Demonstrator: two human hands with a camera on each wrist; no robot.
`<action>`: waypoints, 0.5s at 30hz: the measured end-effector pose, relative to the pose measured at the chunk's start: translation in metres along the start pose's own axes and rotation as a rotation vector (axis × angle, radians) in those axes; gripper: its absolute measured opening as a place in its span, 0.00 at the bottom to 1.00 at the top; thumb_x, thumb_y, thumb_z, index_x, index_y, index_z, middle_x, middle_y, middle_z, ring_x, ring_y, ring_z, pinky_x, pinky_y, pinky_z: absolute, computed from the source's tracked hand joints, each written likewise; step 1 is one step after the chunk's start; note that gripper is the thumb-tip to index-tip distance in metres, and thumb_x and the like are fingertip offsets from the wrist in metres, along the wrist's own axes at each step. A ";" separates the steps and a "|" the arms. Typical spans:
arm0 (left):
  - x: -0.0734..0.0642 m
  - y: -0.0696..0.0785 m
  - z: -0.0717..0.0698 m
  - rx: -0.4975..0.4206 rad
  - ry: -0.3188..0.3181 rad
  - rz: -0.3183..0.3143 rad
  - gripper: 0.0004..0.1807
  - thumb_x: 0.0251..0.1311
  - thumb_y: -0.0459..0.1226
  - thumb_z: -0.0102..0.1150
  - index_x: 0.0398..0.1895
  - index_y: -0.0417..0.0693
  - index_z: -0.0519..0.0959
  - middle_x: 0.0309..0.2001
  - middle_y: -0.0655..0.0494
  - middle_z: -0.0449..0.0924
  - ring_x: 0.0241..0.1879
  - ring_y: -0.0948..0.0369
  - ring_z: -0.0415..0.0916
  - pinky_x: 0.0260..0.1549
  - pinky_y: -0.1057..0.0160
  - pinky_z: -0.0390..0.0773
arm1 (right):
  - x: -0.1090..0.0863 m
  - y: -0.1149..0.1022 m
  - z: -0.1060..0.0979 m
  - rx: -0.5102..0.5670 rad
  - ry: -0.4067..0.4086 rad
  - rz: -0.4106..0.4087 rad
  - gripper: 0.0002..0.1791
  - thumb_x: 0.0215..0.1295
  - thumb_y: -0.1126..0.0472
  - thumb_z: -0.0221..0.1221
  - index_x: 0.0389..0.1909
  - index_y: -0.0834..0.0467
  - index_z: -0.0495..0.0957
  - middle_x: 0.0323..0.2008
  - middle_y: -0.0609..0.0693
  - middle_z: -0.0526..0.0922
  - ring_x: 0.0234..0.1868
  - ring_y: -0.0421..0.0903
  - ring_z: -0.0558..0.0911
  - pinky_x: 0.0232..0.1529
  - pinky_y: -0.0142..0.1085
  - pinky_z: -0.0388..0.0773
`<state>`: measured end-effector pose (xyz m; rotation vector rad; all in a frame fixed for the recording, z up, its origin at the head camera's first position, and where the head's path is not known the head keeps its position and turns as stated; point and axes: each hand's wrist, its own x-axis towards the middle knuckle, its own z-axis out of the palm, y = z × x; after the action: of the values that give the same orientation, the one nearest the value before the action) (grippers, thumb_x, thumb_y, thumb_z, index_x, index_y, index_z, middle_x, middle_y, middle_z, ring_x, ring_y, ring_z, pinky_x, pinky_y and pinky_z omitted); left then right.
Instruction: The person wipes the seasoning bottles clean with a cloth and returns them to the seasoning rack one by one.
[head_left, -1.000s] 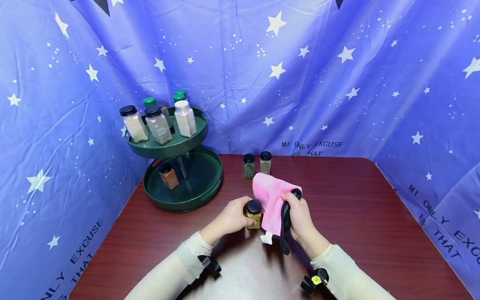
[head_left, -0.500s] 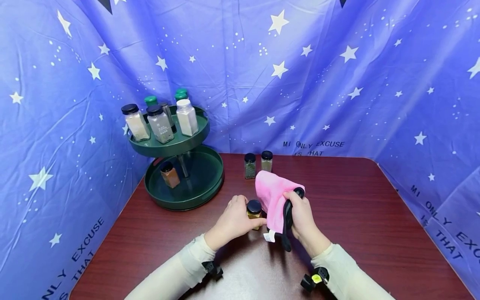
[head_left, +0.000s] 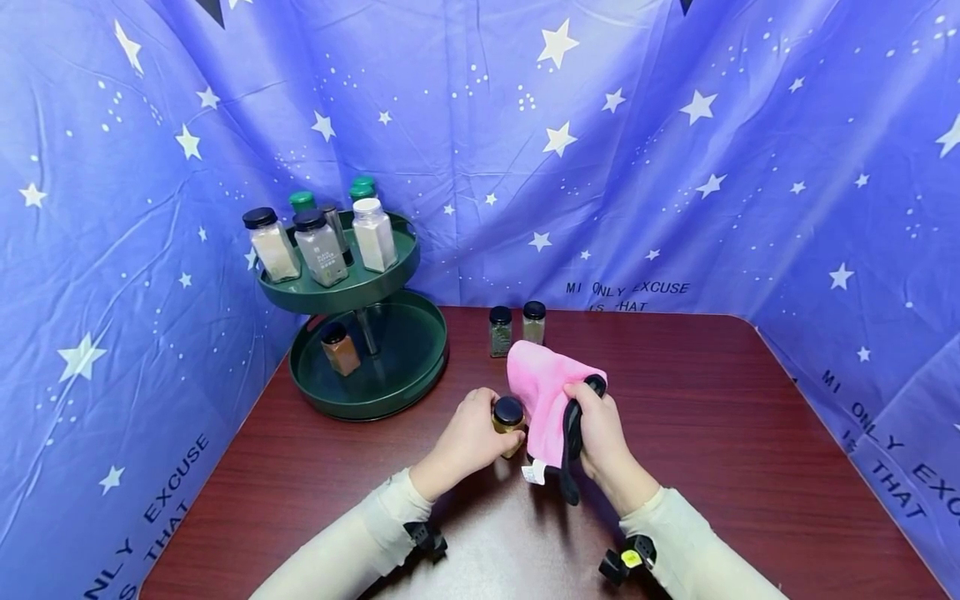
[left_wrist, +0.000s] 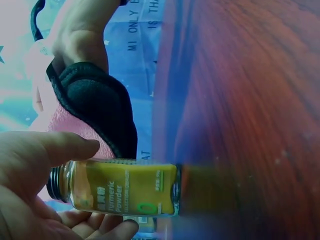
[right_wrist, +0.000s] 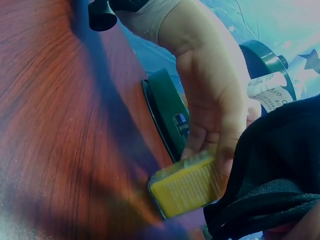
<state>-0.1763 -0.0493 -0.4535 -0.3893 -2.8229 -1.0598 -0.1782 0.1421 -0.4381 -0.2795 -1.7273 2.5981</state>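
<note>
My left hand (head_left: 467, 433) holds a small square glass spice jar (head_left: 508, 410) with a black lid, thumb on one side and fingers on the other. In the left wrist view, the turmeric powder jar (left_wrist: 127, 187) shows its yellow contents and printed label, its base close over the tabletop. To the right of the jar, my right hand (head_left: 603, 437) grips a bunched cloth (head_left: 543, 383), pink on one side and black on the other, with a white tag. The cloth's pink edge hangs right beside the jar. Part of the right hand's fingers is hidden by the cloth.
A two-tier green round rack (head_left: 401, 367) stands at the left. Several jars fill its upper tier (head_left: 337, 296), and an orange-brown jar (head_left: 342, 354) stands on the lower one. Two black-lidded jars, one dark green (head_left: 500, 335) and one tan (head_left: 534, 327), stand behind the cloth.
My left thumb has moved from the jar's front out toward the cloth, then curled back against the jar. The cloth has shifted slightly right, then back left.
</note>
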 end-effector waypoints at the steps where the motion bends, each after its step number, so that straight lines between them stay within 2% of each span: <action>1: 0.001 0.000 -0.001 -0.006 0.000 0.012 0.27 0.47 0.46 0.79 0.43 0.42 0.76 0.40 0.51 0.78 0.41 0.54 0.79 0.45 0.55 0.80 | 0.000 0.000 0.000 0.004 0.000 -0.001 0.08 0.69 0.64 0.53 0.29 0.55 0.75 0.21 0.44 0.81 0.23 0.38 0.82 0.26 0.32 0.80; 5: 0.003 -0.002 -0.003 -0.028 -0.010 0.046 0.25 0.45 0.43 0.80 0.43 0.43 0.77 0.40 0.51 0.80 0.42 0.54 0.79 0.45 0.56 0.80 | -0.004 -0.001 0.000 0.022 -0.020 0.013 0.06 0.70 0.65 0.52 0.32 0.56 0.75 0.22 0.45 0.81 0.24 0.39 0.82 0.27 0.33 0.81; 15: 0.008 -0.005 -0.007 -0.069 -0.042 0.051 0.23 0.42 0.40 0.82 0.42 0.45 0.81 0.38 0.55 0.83 0.39 0.58 0.79 0.41 0.61 0.79 | -0.008 0.008 0.006 -0.015 -0.050 0.002 0.07 0.68 0.66 0.52 0.29 0.58 0.75 0.20 0.45 0.81 0.22 0.39 0.82 0.24 0.33 0.81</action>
<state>-0.1855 -0.0565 -0.4498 -0.4926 -2.8021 -1.1544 -0.1709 0.1329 -0.4425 -0.2181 -1.7627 2.6166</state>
